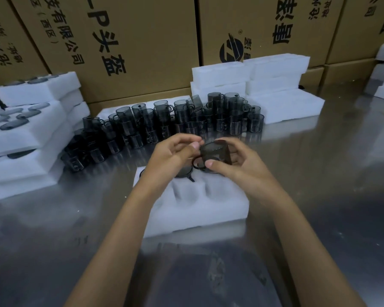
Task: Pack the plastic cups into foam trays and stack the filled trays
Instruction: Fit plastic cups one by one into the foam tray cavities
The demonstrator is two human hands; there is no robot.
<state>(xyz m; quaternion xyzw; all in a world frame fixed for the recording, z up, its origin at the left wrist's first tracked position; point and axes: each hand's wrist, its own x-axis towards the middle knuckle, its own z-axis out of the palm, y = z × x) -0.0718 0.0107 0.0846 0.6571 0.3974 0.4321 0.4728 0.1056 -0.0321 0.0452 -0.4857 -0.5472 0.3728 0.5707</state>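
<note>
Broadly, the steel desk point(319, 173) carries everything within arm's reach: beyond the fingertips stands a crowd of smoky plastic cups point(175, 120), several stacked two high, with cardboard boxes point(142, 41) behind them as a back wall. Far out past the left hand's knuckles sit filled foam trays point(31, 138), piled up, probably to keep finished work clear of the packing spot; empty foam trays point(275, 85) wait beyond the right hand.

Directly beneath both hands lies the open foam tray point(197, 209), its near pockets bare, one far pocket already holding a cup under the left palm, so packing here looks barely begun.

The held cup point(215, 154) hangs just above the tray's far edge. It is tipped, its long axis slanting up and away, its loop handle turned toward the wearer. The right hand point(237, 165) curls round the body, thumb pressing by the handle; the left hand point(175, 151) pinches the rim with thumb and forefinger, seemingly to turn it for its pocket.
</note>
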